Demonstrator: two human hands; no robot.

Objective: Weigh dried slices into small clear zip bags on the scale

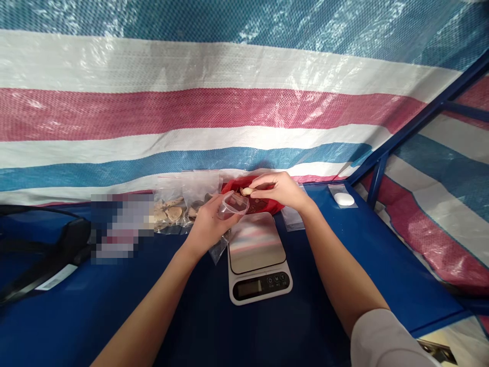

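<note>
My left hand [210, 224] is closed around a small clear plastic cup [234, 204], tilted with its mouth toward my right hand. Between the thumb and fingertips of my right hand [280, 191] is a small pale, cream-coloured piece [247, 191], just above and right of the cup's rim. Behind both hands lies an open red plastic bag [263, 205] with brownish contents, partly hidden by my fingers. Directly below the cup and bag stands a white digital kitchen scale [257, 250] with a shiny metal plate and a dark display panel.
Clear bags of dried brownish slices [170, 211] lie left of my left hand. Flat clear bags [293, 219] sit beside the scale, and a white oval case [344, 199] farther right. A black strap-like object [64, 244] rests at left on the blue table [344, 255]. Striped sheeting [191, 112] hangs behind.
</note>
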